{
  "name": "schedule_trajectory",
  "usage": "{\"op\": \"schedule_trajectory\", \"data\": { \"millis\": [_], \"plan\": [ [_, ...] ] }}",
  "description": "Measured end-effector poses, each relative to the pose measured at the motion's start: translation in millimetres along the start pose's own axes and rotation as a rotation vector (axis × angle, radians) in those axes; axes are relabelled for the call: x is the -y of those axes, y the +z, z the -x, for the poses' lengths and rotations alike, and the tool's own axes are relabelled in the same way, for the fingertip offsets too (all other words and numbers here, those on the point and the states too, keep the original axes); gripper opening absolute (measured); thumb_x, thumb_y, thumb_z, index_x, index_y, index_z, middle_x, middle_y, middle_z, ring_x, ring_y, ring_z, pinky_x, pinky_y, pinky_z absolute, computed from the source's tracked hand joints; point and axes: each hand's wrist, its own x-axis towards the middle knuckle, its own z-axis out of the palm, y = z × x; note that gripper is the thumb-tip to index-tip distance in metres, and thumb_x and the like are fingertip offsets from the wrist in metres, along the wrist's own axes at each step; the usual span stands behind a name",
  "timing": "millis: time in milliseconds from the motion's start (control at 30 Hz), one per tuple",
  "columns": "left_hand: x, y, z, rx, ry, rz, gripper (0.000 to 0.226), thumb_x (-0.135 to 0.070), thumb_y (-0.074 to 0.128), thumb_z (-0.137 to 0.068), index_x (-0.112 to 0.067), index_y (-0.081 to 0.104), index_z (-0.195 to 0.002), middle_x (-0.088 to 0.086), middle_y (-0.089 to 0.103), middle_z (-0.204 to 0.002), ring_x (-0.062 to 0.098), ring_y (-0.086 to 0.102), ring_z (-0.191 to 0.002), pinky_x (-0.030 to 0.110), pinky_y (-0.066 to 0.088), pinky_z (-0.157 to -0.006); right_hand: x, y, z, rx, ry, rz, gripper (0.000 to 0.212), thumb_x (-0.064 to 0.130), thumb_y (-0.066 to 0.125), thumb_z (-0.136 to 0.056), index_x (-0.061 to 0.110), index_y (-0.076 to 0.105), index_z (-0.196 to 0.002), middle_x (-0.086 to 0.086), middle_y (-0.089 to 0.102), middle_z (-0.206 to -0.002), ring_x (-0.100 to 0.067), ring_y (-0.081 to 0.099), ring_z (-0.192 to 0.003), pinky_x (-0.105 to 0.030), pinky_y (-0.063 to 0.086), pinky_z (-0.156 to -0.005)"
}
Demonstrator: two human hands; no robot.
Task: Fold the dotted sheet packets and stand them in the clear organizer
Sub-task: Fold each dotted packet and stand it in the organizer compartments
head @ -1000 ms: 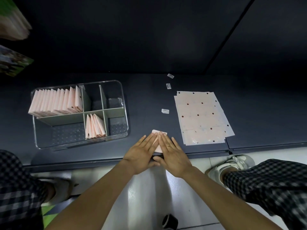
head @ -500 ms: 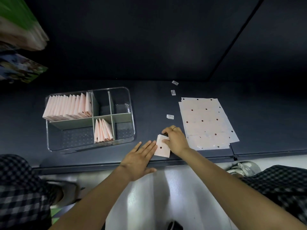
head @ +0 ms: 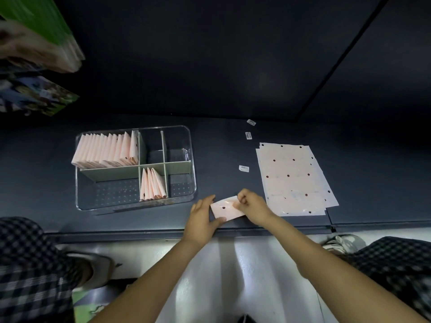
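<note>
A: While the left hand [head: 202, 217] holds the near-left end of the small pale pink folded packet with a dark dot [head: 227, 209], thumb under its near edge and fingers lying along its left end, what is the right hand [head: 250, 207] doing?

B: Its fingers are curled over the packet's right end, pinching the top flap. The packet sits at the front edge of the dark grey shelf [head: 233, 145], between the clear plastic organizer with pale green dividers [head: 192, 183] and the flat stack of pink dotted sheets [head: 295, 179].

A: How would you expect it to handle?

B: Light and limp, I'd judge, like thin film or paper. It probably creases easily and may spring open if let go. The surface shows some gloss, so it could slide on the shelf.

A: So where should it be held?

B: At the folded ends, pinched through all layers so they stay together. Gripping one flap alone risks the fold opening.

A: And the organizer?

B: A full row of folded pink packets [head: 105, 149] stands in the rear-left compartment. A few more packets [head: 152, 185] lean in the front-middle one, which still has room. I'd guess that is where this one belongs, slipped in edge down beside them.

A: Anything else nearby?

B: Three small white labels [head: 244, 168] lie apart on the shelf, beside the sheets.
</note>
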Motion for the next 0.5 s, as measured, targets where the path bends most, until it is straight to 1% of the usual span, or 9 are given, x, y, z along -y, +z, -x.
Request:
{"op": "schedule_trajectory", "data": {
  "millis": [100, 167, 200, 233, 267, 333, 400, 467, 500],
  "plan": [
    [-12.0, -6.7, -6.4, -0.029, -0.282, 0.507, 0.059, -0.003, 0.072, -0.08, 0.001, 0.044, -0.131, 0.011, 0.058, -0.105, 0.018, 0.054, -0.089, 0.012, 0.045, -0.072, 2.7, -0.5, 16.5, -0.051, -0.013, -0.341, 0.031, 0.005, 0.062, -0.088, 0.021, 0.042, -0.07, 0.008, 0.04, -0.063, -0.006, 0.038, -0.058, -0.01, 0.033, -0.055],
    [-17.3, -15.6, -9.2, -0.003, -0.397, 0.724, 0.035, -0.001, 0.069, -0.082, 0.002, 0.056, -0.115, 0.01, 0.067, -0.091, 0.016, 0.059, -0.078, 0.014, 0.049, -0.065, 7.1, -1.2, 24.3, -0.105, -0.008, -0.49, 0.025, 0.005, 0.063, -0.087, 0.019, 0.045, -0.075, 0.008, 0.042, -0.062, -0.005, 0.04, -0.057, -0.007, 0.035, -0.054],
    [-18.3, -21.5, -10.0, 0.027, -0.411, 0.74, 0.018, -0.001, 0.068, -0.083, -0.001, 0.062, -0.101, 0.003, 0.07, -0.078, 0.013, 0.059, -0.07, 0.014, 0.049, -0.061, 10.3, -2.0, 26.9, -0.125, 0.005, -0.53, 0.021, 0.006, 0.064, -0.087, 0.018, 0.047, -0.082, 0.007, 0.045, -0.065, -0.005, 0.043, -0.06, -0.006, 0.037, -0.055],
    [-21.3, -30.0, -9.8, 0.051, -0.389, 0.727, 0.007, -0.001, 0.067, -0.083, -0.005, 0.063, -0.087, -0.003, 0.068, -0.065, 0.009, 0.057, -0.063, 0.014, 0.048, -0.057, 14.2, -4.0, 29.0, -0.131, 0.011, -0.538, 0.021, 0.008, 0.065, -0.086, 0.017, 0.047, -0.092, 0.006, 0.048, -0.068, -0.006, 0.047, -0.064, -0.005, 0.039, -0.058],
    [-22.8, -39.0, -11.2, 0.058, -0.331, 0.662, 0.012, 0.0, 0.068, -0.083, -0.008, 0.062, -0.077, -0.006, 0.064, -0.057, 0.008, 0.053, -0.057, 0.014, 0.046, -0.054, 18.4, -6.8, 30.7, -0.122, -0.001, -0.51, 0.027, 0.008, 0.065, -0.086, 0.018, 0.045, -0.101, 0.005, 0.051, -0.07, -0.006, 0.05, -0.067, -0.005, 0.04, -0.063],
    [-25.6, -59.9, -16.5, 0.068, -0.165, 0.391, 0.017, -0.001, 0.071, -0.08, -0.011, 0.063, -0.07, -0.004, 0.059, -0.055, 0.006, 0.049, -0.053, 0.017, 0.042, -0.057, 30.0, -14.2, 32.1, -0.079, -0.079, -0.371, 0.037, 0.01, 0.065, -0.085, 0.023, 0.045, -0.113, 0.006, 0.058, -0.077, -0.008, 0.054, -0.073, -0.011, 0.043, -0.073],
    [-31.5, -81.6, -20.4, 0.113, -0.017, 0.124, 0.012, -0.007, 0.074, -0.078, -0.014, 0.067, -0.072, 0.0, 0.062, -0.063, 0.008, 0.051, -0.059, 0.022, 0.041, -0.065, 46.4, -20.6, 32.8, -0.056, -0.176, -0.226, 0.025, 0.013, 0.066, -0.085, 0.025, 0.058, -0.106, 0.011, 0.064, -0.079, -0.006, 0.056, -0.074, -0.017, 0.044, -0.075],
    [-34.3, -100.2, -22.6, 0.158, 0.064, 0.083, 0.012, -0.007, 0.075, -0.078, -0.016, 0.068, -0.073, 0.002, 0.064, -0.069, 0.01, 0.053, -0.064, 0.023, 0.042, -0.066, 63.7, -22.7, 32.3, -0.069, -0.249, -0.09, 0.009, 0.015, 0.068, -0.083, 0.022, 0.069, -0.089, 0.014, 0.065, -0.075, -0.002, 0.057, -0.07, -0.016, 0.044, -0.068],
    [-34.4, -109.0, -22.6, 0.16, 0.085, 0.094, 0.014, -0.006, 0.074, -0.078, -0.018, 0.068, -0.072, 0.0, 0.064, -0.069, 0.009, 0.053, -0.063, 0.022, 0.043, -0.065, 72.2, -22.4, 32.1, -0.076, -0.271, -0.04, 0.005, 0.016, 0.068, -0.083, 0.021, 0.07, -0.084, 0.014, 0.065, -0.073, -0.003, 0.058, -0.069, -0.017, 0.044, -0.067]
  ]
}}
